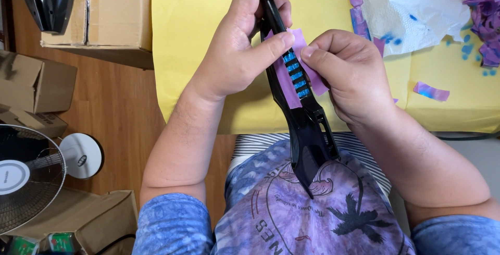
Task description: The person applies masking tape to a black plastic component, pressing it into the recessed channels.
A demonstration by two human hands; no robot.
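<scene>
Purple-and-blue patterned fabric of the person's shirt (pixel 291 208) fills the nearest part of the view, and the pointed lower end of a long black plastic part (pixel 304 125) rests against it. This glossy part runs upward and slightly left from the chest to the hands, held above the lap and in front of the yellow paper (pixel 198 41) that covers the table. Along its middle sits a row of bright blue painted slots (pixel 295 72), bordered by strips of purple masking tape (pixel 288 83).

Left hand (pixel 242 41) is wrapped around the upper end of the black part, fingers curled over its tip, with the thumb pressed flat onto the tape beside the blue slots. Right hand (pixel 346 72) is closed in a pinch, thumb and forefinger gripping a loose flap of the purple tape at the right edge of the part.

Further out on the yellow paper, to the right, lies a short tape scrap (pixel 431 91) smeared with blue. Beyond it sit a crumpled white paper towel (pixel 411 5) spotted with blue and a heap of used purple tape (pixel 484 15) in the far corner. To the left, on the wooden floor (pixel 114 109), stand cardboard boxes (pixel 104 10) and a white electric fan (pixel 28 177).
</scene>
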